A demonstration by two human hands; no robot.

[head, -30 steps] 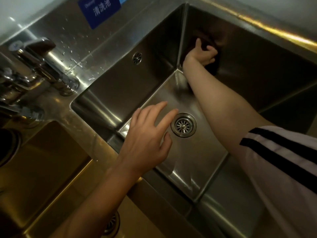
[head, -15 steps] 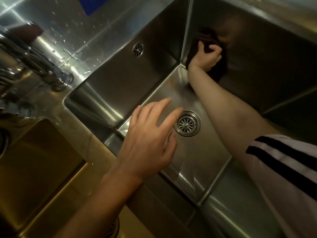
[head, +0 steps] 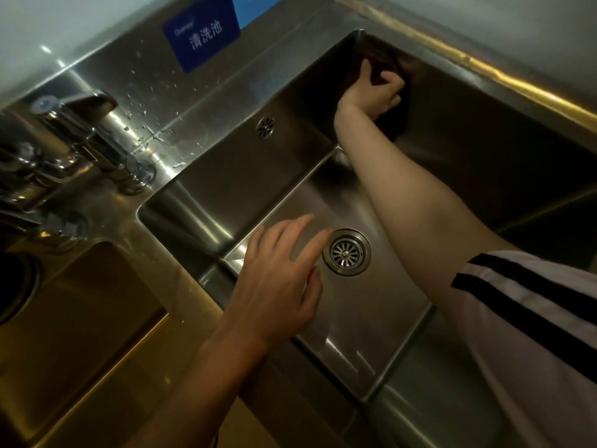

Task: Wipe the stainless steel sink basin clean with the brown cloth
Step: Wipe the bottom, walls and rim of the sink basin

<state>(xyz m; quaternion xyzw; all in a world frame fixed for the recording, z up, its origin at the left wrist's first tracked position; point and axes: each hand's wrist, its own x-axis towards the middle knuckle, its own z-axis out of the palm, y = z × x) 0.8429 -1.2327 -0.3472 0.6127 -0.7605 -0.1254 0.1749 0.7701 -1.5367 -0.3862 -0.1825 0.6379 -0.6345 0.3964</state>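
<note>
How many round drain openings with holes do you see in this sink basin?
2. The large drain strainer sits in the basin floor, beside the left hand. The small overflow grille is on the back wall. The arms may hide others.

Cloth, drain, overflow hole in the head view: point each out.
cloth (head: 392,132): head view, dark lower edge showing below the right hand, against the sink wall.
drain (head: 346,252): head view, centre of the strainer in the basin floor.
overflow hole (head: 265,127): head view, middle of the round grille on the back wall.

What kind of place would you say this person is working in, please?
Probably a commercial kitchen's washing station: a deep stainless steel sink basin, a second basin beside it, and a blue sign with Chinese text on the steel backsplash.
</note>
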